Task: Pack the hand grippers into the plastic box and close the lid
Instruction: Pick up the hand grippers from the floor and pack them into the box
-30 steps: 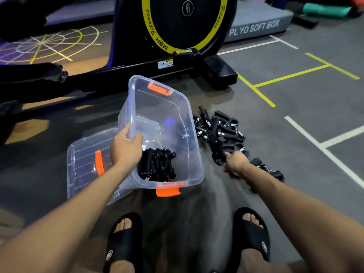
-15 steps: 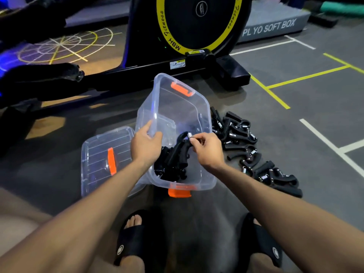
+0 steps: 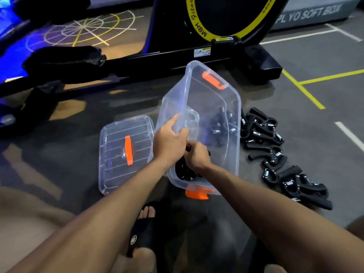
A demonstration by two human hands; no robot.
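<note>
Black exercise machine [image 3: 197, 54], grey plyo soft box [image 3: 315, 16], black slide sandal [image 3: 143, 235]

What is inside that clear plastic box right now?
A pile of black hand grippers lies in the clear plastic box. The right hand reaches in, covering part of the pile, so no count is possible.

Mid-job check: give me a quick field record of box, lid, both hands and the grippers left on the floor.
box: clear plastic box, tilted, open, orange latches
lid: lid off, flat on floor left of box
left hand: left hand gripping box's left rim
right hand: right hand inside box over packed grippers; whether it holds one, cannot tell
packed: some hand grippers in box
remaining: pile of hand grippers on floor right of box
</note>
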